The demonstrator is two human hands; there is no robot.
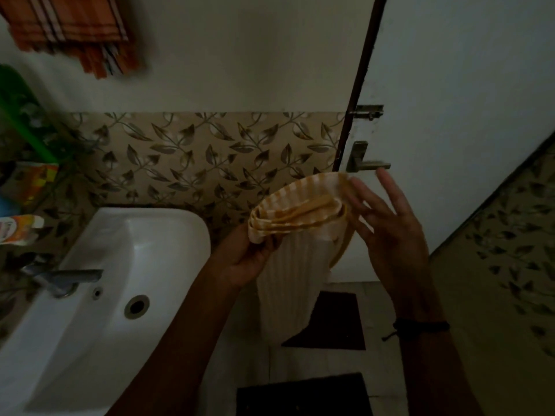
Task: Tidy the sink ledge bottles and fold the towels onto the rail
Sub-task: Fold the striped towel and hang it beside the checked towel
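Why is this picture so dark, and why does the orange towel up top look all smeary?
Head view: the light is dim, so the white sink looks grey and murky; the orange towel at top left is smeared by blur, while the yellow towel in the left hand looks sharper; the wide lens bends the door edge.

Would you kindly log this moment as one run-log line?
step: folding | left hand: grips yellow-striped towel at bunched folds | right hand: open, fingers at its other end | orange striped towel: hangs upper left
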